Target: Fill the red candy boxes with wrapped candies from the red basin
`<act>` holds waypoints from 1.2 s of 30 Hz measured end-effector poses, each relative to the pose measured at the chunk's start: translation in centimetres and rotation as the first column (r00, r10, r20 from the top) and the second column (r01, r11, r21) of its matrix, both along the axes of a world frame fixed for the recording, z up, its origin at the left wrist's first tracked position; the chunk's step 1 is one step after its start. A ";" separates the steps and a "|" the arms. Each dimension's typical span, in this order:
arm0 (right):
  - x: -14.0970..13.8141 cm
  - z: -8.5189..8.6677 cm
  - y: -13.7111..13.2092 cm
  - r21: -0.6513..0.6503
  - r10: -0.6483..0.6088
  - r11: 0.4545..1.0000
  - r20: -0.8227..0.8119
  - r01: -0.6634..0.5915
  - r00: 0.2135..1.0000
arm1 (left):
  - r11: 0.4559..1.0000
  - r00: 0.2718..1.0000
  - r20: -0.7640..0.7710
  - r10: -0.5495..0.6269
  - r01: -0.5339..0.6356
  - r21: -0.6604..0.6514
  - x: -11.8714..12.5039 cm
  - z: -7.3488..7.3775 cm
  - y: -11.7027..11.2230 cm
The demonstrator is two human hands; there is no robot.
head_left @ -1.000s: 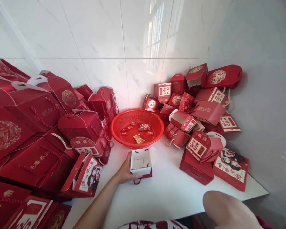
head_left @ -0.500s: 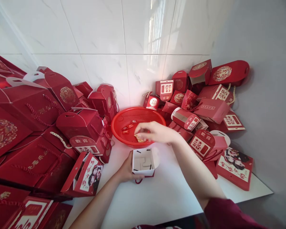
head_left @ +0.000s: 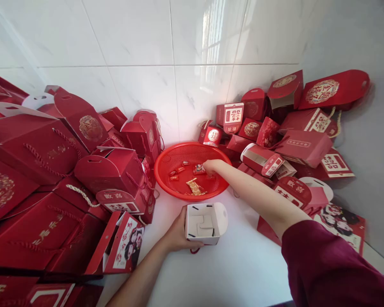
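Observation:
My left hand [head_left: 178, 232] grips the side of a small open gift box [head_left: 205, 222], white inside, standing upright on the white table [head_left: 230, 273]. The box is empty. Just behind it sits a red plastic basket [head_left: 166, 168] with a few wrapped candies, among them a gold one [head_left: 194, 186]. My right hand [head_left: 210, 166] reaches into the basket, fingers curled down onto a red wrapped candy [head_left: 199, 169].
Piles of red gift boxes and bags fill the left side [head_left: 51, 179] and the back right corner [head_left: 291, 140]. A white tiled wall [head_left: 166, 85] stands behind. A red box with a printed couple [head_left: 126, 245] lies left of my left hand.
My right arm came in from the lower right and reached forward into the basket, now deeper on a red candy. The left hand kept hold of the open box.

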State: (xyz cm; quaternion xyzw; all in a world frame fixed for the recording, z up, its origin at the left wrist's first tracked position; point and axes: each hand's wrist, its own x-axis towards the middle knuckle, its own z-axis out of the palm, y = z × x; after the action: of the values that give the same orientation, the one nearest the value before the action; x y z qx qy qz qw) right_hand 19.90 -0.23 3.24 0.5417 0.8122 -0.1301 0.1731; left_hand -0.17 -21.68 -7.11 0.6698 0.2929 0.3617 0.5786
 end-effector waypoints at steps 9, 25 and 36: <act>-0.8 -1.8 -0.2 -0.174 -0.147 0.975 -0.028 0.141 0.989 | 0.999 1.000 -0.011 -0.002 0.001 -0.037 0.1 0.3 0.1; 2.4 3.2 -13.0 -0.123 -0.088 0.946 -0.988 0.299 -0.128 | 0.992 0.991 -0.045 0.125 -0.124 0.015 0.4 0.4 -0.7; 2.6 4.5 -16.5 -0.286 -0.169 0.926 -0.896 0.245 -0.410 | 0.714 0.625 -0.385 0.680 -0.443 0.542 -1.5 9.3 -3.8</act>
State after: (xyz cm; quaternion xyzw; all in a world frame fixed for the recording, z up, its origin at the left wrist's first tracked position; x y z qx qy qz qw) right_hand 22.49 -16.78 7.74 0.3463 0.4820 -0.5276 -0.6078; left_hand -1.72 -25.46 2.22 0.7176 0.5674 0.3658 0.1714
